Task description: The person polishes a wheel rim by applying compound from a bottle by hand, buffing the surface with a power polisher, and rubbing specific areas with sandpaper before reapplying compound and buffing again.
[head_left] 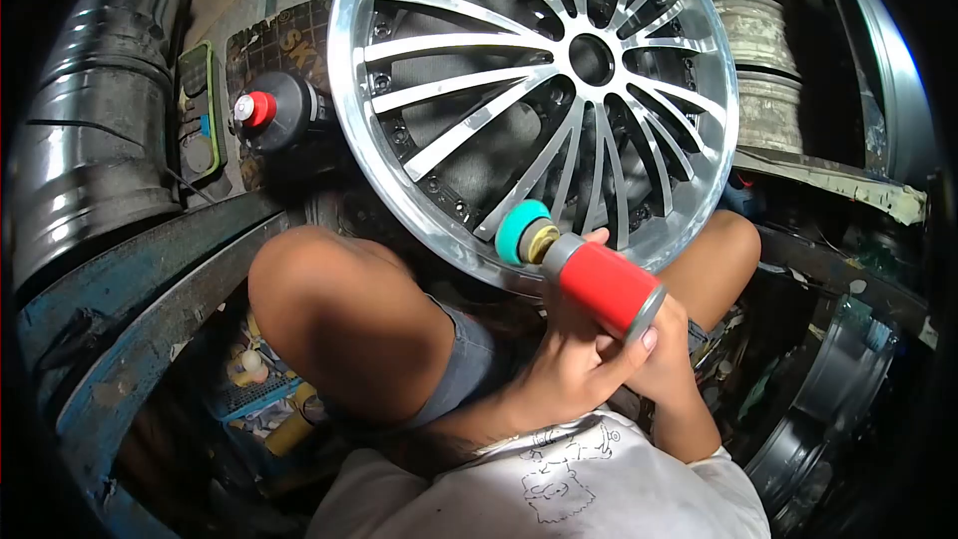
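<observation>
A small polisher [611, 281] with a red cylindrical body and a round teal pad [522, 232] is held in front of my lap. My right hand [667, 364] wraps its body from behind, a fingertip showing above the red casing. My left hand [571, 364] closes around the lower end, its thumb at the grey rim. Beyond the pad, a large multi-spoke wheel rim [351, 90] leans tilted between my knees. Its spoke faces are bright silver, with dark gaps between. The pad overlaps the rim's lower edge in this view.
A dark bottle with a red cap [261, 108] stands left of the rim. Stacked metal wheels [90, 150] line the far left, and dusty ones [763, 60] stand behind on the right. A green-edged case [200, 110] lies beside the bottle. Worn blue metal beams [150, 279] flank my legs.
</observation>
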